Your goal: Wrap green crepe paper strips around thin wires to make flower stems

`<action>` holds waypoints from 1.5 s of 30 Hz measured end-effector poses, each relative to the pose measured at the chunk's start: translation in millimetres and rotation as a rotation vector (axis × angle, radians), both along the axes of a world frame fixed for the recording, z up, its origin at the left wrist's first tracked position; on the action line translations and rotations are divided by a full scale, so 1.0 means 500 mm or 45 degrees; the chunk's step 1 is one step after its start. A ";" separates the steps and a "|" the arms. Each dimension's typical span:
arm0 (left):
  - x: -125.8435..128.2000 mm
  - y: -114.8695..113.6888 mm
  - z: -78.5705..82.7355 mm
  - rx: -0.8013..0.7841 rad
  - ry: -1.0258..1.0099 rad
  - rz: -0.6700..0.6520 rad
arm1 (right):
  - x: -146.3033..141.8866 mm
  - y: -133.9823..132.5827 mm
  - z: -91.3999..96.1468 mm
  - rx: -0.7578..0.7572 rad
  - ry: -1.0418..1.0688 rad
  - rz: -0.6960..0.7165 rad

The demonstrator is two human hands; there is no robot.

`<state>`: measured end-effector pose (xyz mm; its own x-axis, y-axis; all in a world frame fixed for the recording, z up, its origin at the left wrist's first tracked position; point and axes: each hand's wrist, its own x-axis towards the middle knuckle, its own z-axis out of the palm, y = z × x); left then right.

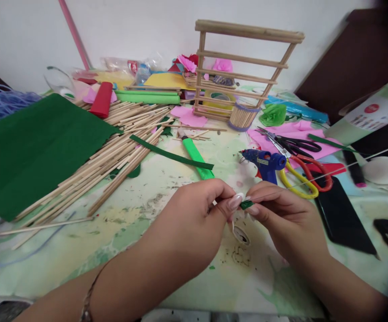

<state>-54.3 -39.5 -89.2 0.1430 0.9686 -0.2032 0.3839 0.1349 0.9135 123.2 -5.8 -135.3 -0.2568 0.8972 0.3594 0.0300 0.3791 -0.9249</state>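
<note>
Above the table's front, my left hand (197, 219) is closed in a pinch, thumb against index finger, at the tip of a small dark green paper piece (246, 204). My right hand (288, 219) pinches a thin wire (344, 167) beside that piece; the wire runs off to the upper right. Fingers cover part of where paper and wire meet. Under the fingertips lies a small whitish round object (241, 235). Just beyond the hands are a bright green cutter (196, 156), a dark green strip (172, 153) across it, and a blue glue gun (264, 162).
Thin wooden sticks (123, 147) and a dark green sheet (43, 150) spread at left. A stick-built rack (239, 56) stands at the back with a small stick cup (244, 116). At right lie yellow-and-red scissors (299, 183), black-handled scissors (297, 145) and a black phone (344, 219).
</note>
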 end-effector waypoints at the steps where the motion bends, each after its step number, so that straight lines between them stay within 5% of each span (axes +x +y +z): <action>1: -0.001 0.000 0.000 0.008 0.007 -0.003 | 0.000 0.000 0.000 0.003 0.006 0.002; 30: -0.002 -0.004 -0.011 0.306 0.137 -0.027 | 0.001 -0.006 -0.007 0.170 -0.094 -0.103; 39: 0.005 -0.011 -0.019 0.569 0.247 -0.020 | -0.007 -0.009 -0.017 -0.091 0.111 -0.065; 45: 0.006 -0.020 -0.028 0.719 0.281 -0.052 | -0.006 -0.014 -0.015 -0.088 0.147 -0.128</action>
